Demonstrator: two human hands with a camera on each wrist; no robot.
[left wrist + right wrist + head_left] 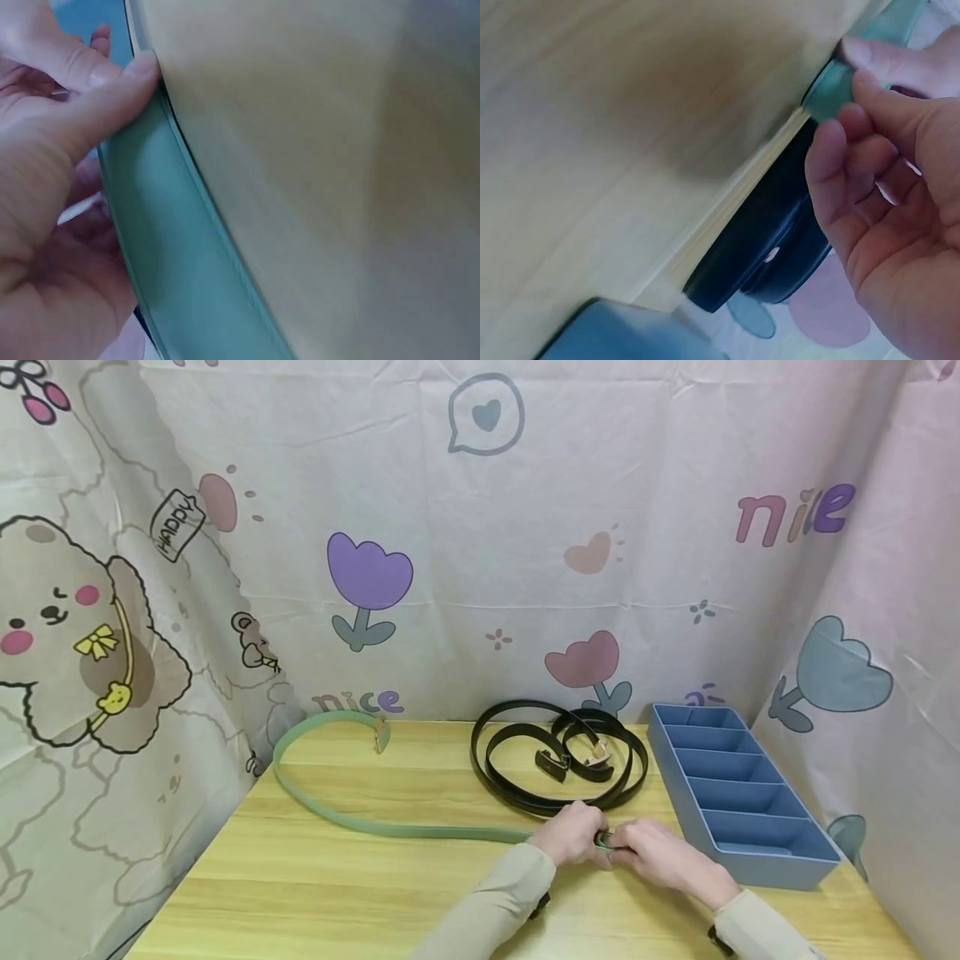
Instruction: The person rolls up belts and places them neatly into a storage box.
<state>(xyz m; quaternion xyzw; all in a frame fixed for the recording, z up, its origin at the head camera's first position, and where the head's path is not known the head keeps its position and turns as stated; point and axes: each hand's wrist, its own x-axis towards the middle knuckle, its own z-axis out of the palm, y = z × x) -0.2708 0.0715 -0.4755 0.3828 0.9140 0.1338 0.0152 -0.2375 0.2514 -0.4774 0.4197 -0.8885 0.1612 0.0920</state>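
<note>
A long green belt (427, 832) runs along the table from its gold buckle (378, 737) at the far left to both hands. My left hand (573, 837) pinches the strap, its thumb lying along the strap's edge in the left wrist view. Close beside it, my right hand (663, 853) holds the belt's free end between thumb and curled fingers. A small bend of green strap (831, 94) shows at the fingertips in the right wrist view. Just behind the hands, black belts (476, 752) lie in loose overlapping loops, with a dark buckle (552, 765) and a gold-toned buckle (599, 753).
On the right stands a blue organizer box (765, 870) with several compartments in a row, near the right forearm. The wooden table (300, 893) ends at a printed curtain (465, 643) at the back and sides.
</note>
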